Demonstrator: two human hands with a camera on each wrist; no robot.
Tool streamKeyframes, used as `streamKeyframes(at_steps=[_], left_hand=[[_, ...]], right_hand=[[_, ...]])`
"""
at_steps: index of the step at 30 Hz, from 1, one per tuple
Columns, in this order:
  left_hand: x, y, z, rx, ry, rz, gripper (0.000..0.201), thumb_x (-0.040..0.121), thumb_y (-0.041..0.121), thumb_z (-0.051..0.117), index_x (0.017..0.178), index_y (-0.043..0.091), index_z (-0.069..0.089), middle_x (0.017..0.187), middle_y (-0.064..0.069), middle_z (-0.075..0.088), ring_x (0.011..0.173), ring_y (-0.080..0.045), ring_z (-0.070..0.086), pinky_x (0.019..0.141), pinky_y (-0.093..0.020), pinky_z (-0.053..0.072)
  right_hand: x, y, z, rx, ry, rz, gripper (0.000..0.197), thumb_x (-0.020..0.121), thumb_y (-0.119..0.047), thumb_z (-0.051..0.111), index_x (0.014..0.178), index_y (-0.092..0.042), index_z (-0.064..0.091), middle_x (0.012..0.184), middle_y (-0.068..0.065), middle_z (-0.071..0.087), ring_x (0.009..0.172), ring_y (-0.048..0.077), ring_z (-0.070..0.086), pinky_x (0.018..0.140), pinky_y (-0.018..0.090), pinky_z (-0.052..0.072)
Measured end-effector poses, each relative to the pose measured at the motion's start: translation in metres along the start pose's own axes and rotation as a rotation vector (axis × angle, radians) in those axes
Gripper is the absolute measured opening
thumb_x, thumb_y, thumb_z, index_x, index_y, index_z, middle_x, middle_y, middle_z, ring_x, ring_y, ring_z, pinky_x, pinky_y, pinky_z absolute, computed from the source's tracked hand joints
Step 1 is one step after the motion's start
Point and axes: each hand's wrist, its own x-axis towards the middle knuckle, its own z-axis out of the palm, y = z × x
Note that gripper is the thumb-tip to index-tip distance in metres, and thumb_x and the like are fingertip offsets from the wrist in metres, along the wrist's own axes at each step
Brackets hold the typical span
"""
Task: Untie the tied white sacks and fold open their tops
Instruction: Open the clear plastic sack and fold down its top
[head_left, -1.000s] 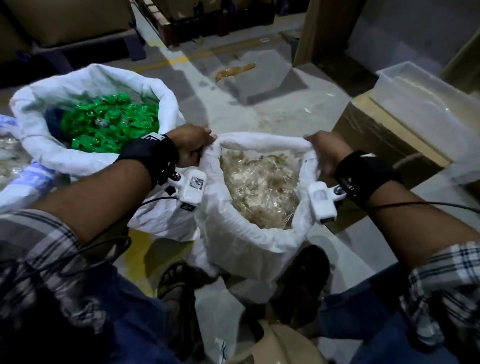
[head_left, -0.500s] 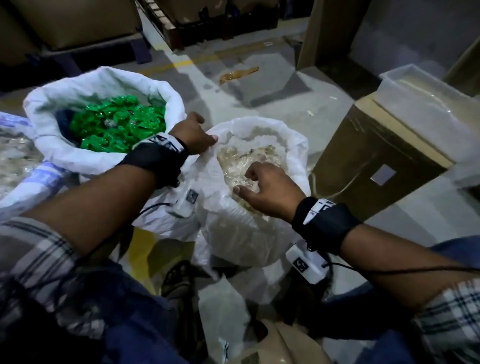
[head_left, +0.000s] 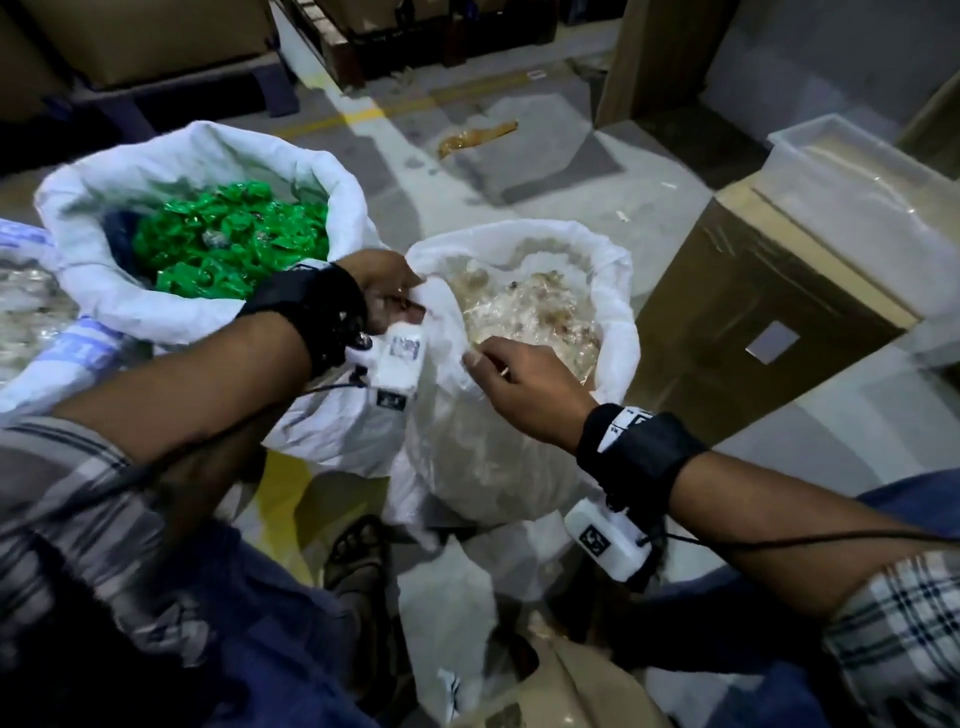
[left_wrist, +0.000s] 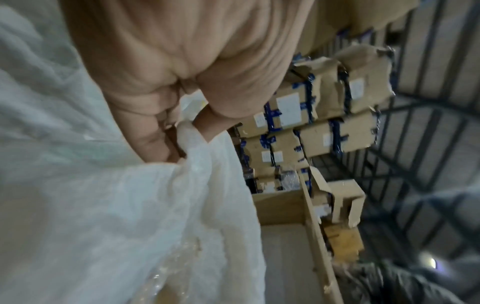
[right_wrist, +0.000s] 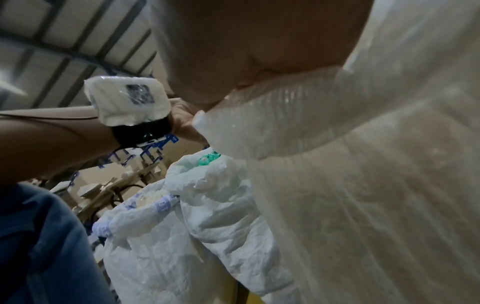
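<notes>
Since half a second ago, the right hand (head_left: 524, 387) has slid from over the sack's contents to the near-left stretch of the rim, close to the left hand (head_left: 387, 293).

Seen from the head, the sack (head_left: 519, 441) stands upright on the floor between the person's knees, mouth up and untied, showing clear wrapped pieces. Its far and right rim is already rolled outward; the near-left rim is bunched and stands higher. That bunched stretch runs between the two hands, so both are equally near it. The left fingers clutch a fold of it; the right fingers pinch the edge just beside. A second sack (head_left: 208, 218) of green pieces sits to the left, top already folded open, touching the first.

On the left wrist view, the fingers (left_wrist: 155, 142) curl round a twisted ridge of white woven fabric, thumb opposite, the cloth falling away below.

On the right wrist view, the sack wall fills the right side and a rolled fold (right_wrist: 272, 115) of it sits against the palm; the fingertips themselves are hidden, so I cannot tell the grip from here.
</notes>
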Motion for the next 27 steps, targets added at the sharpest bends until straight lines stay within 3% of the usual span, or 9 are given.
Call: streamKeyframes(at_steps=[3, 6, 10, 13, 16, 19, 21, 24, 27], left_hand=[[0.004, 0.013, -0.016, 0.005, -0.118, -0.112, 0.052, 0.102, 0.02, 0.037, 0.055, 0.002, 0.052, 0.052, -0.013, 0.05, 0.057, -0.024, 0.044, 0.057, -0.026, 0.036], [0.0, 0.017, -0.021, -0.271, -0.054, 0.003, 0.021, 0.099, 0.014, 0.041, 0.084, 0.005, 0.053, 0.082, -0.013, 0.053, 0.075, -0.026, 0.06, 0.072, -0.029, 0.049], [-0.005, 0.02, -0.023, -0.518, -0.088, -0.003, 0.029, 0.098, 0.018, 0.04, 0.112, -0.001, 0.055, 0.104, -0.016, 0.061, 0.084, -0.03, 0.059, 0.078, -0.033, 0.047], [-0.004, 0.013, -0.013, -0.321, -0.057, -0.074, 0.041, 0.092, 0.031, 0.049, 0.121, 0.002, 0.05, 0.1, -0.016, 0.06, 0.084, -0.03, 0.06, 0.08, -0.034, 0.049], [-0.002, 0.002, -0.001, 0.122, 0.13, -0.006, 0.045, 0.086, 0.05, 0.063, 0.112, 0.015, 0.051, 0.089, -0.007, 0.056, 0.08, -0.03, 0.063, 0.089, -0.046, 0.053], [-0.002, -0.001, 0.0, 0.317, 0.268, 0.187, 0.038, 0.084, 0.046, 0.071, 0.09, 0.011, 0.059, 0.082, -0.013, 0.062, 0.075, -0.034, 0.067, 0.081, -0.051, 0.058], [0.001, 0.0, -0.003, 0.294, 0.263, 0.229, 0.032, 0.085, 0.033, 0.074, 0.095, 0.004, 0.062, 0.084, -0.019, 0.064, 0.083, -0.04, 0.07, 0.082, -0.054, 0.058], [0.003, 0.001, -0.004, 0.202, 0.17, 0.169, 0.013, 0.093, 0.014, 0.065, 0.098, 0.003, 0.06, 0.09, -0.017, 0.064, 0.08, -0.032, 0.068, 0.072, -0.042, 0.062], [0.004, 0.002, -0.006, 0.048, 0.068, 0.021, 0.021, 0.099, 0.008, 0.049, 0.078, 0.008, 0.05, 0.078, -0.007, 0.057, 0.065, -0.018, 0.058, 0.056, -0.028, 0.055]], right_hand=[[-0.002, 0.004, -0.005, -0.011, 0.019, 0.005, 0.04, 0.091, -0.054, 0.062, 0.116, -0.022, 0.057, 0.075, -0.016, 0.05, 0.067, -0.005, 0.051, 0.057, 0.016, 0.035], [-0.001, 0.009, -0.012, -0.146, 0.032, -0.09, 0.048, 0.093, -0.047, 0.061, 0.13, -0.021, 0.047, 0.093, 0.002, 0.066, 0.085, 0.023, 0.063, 0.067, 0.033, 0.047], [-0.005, 0.007, -0.004, -0.564, 0.098, -0.275, 0.043, 0.097, -0.021, 0.053, 0.138, -0.008, 0.044, 0.1, 0.016, 0.065, 0.074, 0.039, 0.064, 0.056, 0.041, 0.051], [-0.009, 0.01, 0.003, -0.78, 0.088, -0.311, 0.049, 0.089, -0.002, 0.042, 0.137, -0.002, 0.049, 0.093, 0.015, 0.061, 0.066, 0.036, 0.062, 0.05, 0.04, 0.046], [-0.012, 0.02, 0.002, -0.881, 0.004, -0.312, 0.053, 0.087, -0.006, 0.024, 0.136, -0.006, 0.045, 0.094, 0.014, 0.056, 0.073, 0.035, 0.061, 0.058, 0.041, 0.041], [-0.009, 0.02, -0.002, -0.808, -0.112, -0.322, 0.046, 0.09, -0.009, 0.04, 0.136, -0.014, 0.044, 0.099, 0.008, 0.061, 0.085, 0.033, 0.061, 0.077, 0.042, 0.045], [-0.006, 0.013, -0.01, -0.609, -0.167, -0.34, 0.03, 0.096, -0.037, 0.052, 0.122, -0.024, 0.055, 0.088, -0.004, 0.064, 0.081, 0.025, 0.063, 0.077, 0.038, 0.045], [0.005, 0.008, -0.03, -0.248, -0.015, -0.133, 0.042, 0.094, -0.061, 0.049, 0.083, -0.023, 0.065, 0.072, -0.008, 0.061, 0.07, 0.016, 0.058, 0.07, 0.036, 0.049], [0.022, 0.024, -0.058, -0.298, 0.33, 0.223, 0.036, 0.091, -0.047, 0.059, 0.114, -0.02, 0.062, 0.124, 0.007, 0.056, 0.116, 0.029, 0.052, 0.101, 0.048, 0.044]])
